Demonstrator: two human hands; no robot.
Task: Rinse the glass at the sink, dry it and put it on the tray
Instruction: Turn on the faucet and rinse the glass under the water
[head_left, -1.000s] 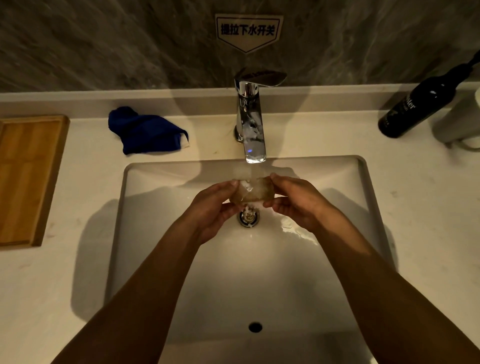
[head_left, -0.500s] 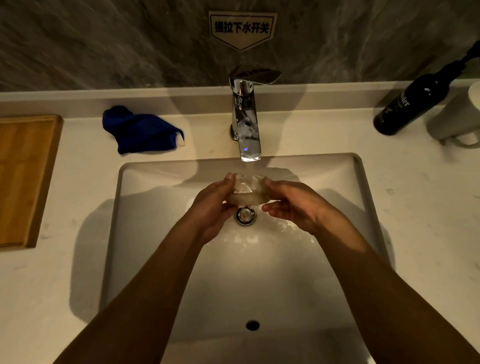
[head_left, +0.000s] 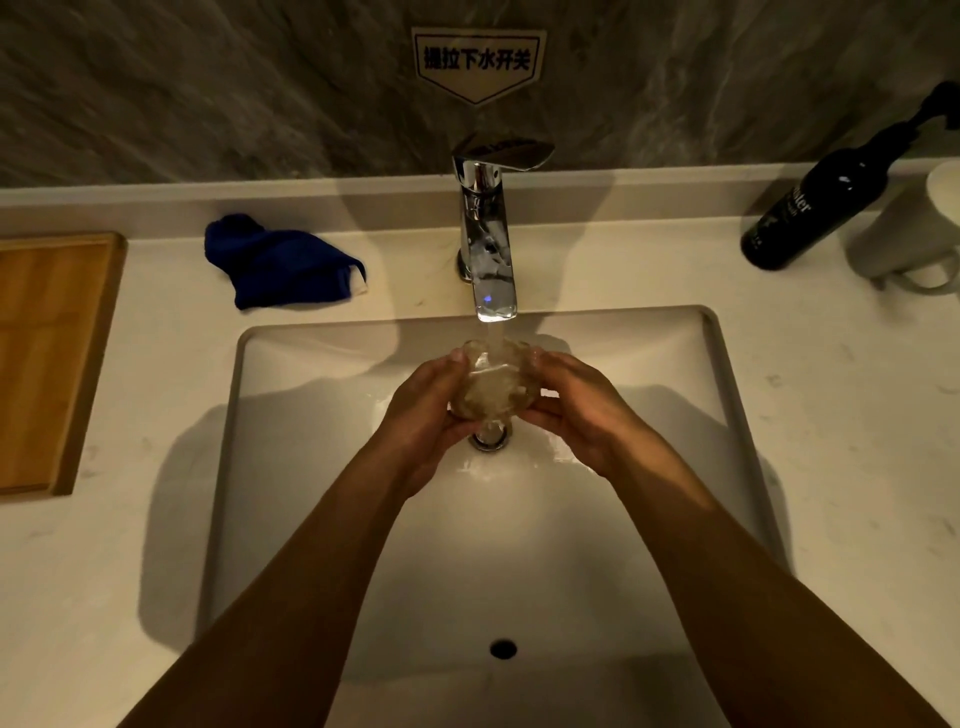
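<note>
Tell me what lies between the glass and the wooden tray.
Only the blue cloth, which sits toward the back of the counter between the glass and the wooden tray, off the direct line. Nothing else visible blocks the way.

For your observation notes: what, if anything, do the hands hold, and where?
Left hand and right hand grip the clear ribbed glass by opposite sides.

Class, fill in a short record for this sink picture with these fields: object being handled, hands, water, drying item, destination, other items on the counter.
object being handled: clear glass, held over the sink under the faucet
hands: left hand and right hand, each with a grip on one side of the glass
water: running onto the glass
drying item: blue cloth, crumpled, left of the faucet
destination: wooden tray, far left
other items on the counter: dark bottle, white mug, far right
</note>
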